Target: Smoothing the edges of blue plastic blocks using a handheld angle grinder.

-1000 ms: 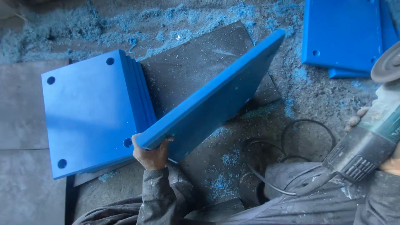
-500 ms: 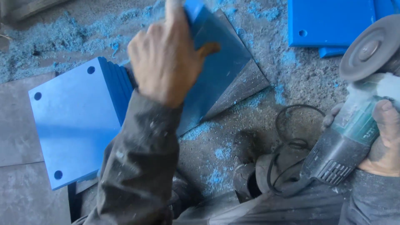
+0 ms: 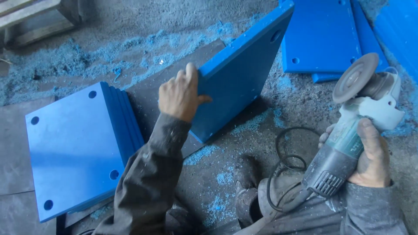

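Left hand was clamped on the upper edge of a blue plastic plate, tilted up on its lower edge at frame centre — mid-reposition, by the look of it. Right hand was closed around the angle grinder at right, disc up, clear of the work. Stack of drilled blue plates lay lower left, blue shavings over the floor. Next move likely needs the plate settled flat and steady — cable kept clear.

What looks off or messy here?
Blue shavings are strewn across the floor. One blue plate stands tilted on edge under the left hand, not flat like the stack. The right hand holds an angle grinder; its cord loops loose.
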